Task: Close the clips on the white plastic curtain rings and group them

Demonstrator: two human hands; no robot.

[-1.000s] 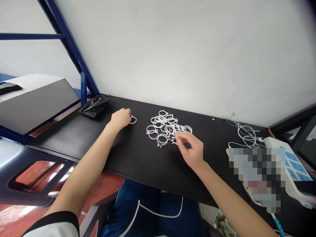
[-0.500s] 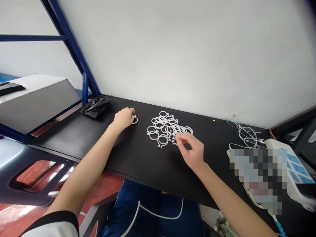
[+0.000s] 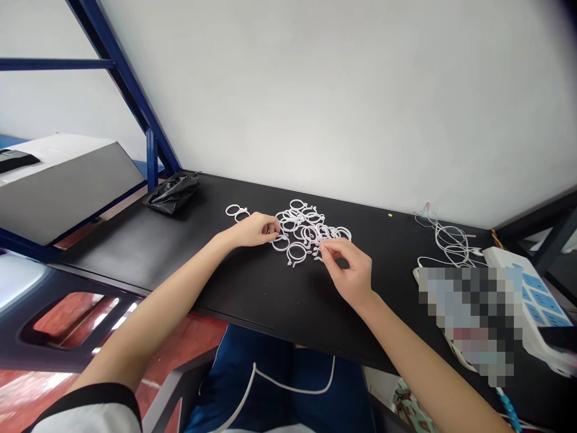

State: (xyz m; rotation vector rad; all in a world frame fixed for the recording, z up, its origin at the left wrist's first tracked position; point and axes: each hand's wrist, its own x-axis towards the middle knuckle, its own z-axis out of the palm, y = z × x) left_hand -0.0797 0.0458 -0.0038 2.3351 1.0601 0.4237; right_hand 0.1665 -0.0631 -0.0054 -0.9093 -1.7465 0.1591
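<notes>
A loose pile of white plastic curtain rings [image 3: 297,253], each with a small eyelet, lies on the black table [image 3: 252,288]. At the pile's left edge, my left hand [image 3: 256,230] has its thumb and curled fingers closed on one ring, partly hidden by the fingers. My right hand [image 3: 350,266] pinches a ring at the near right side of the pile; its fingertips cover most of that ring. Two separate curtain rings [image 3: 233,210] lie left of the pile, just behind my left hand.
A crumpled black plastic bag [image 3: 174,193] sits at the table's back left. To the right are a coiled white cable [image 3: 451,243], a blurred-out phone-like object [image 3: 469,325] and a white power strip [image 3: 525,288]. A white wall [image 3: 315,108] rises behind the table.
My left hand has moved right from the separate rings to the pile's left edge, and two rings now show where it was. My right hand stays in nearly the same pinch.
</notes>
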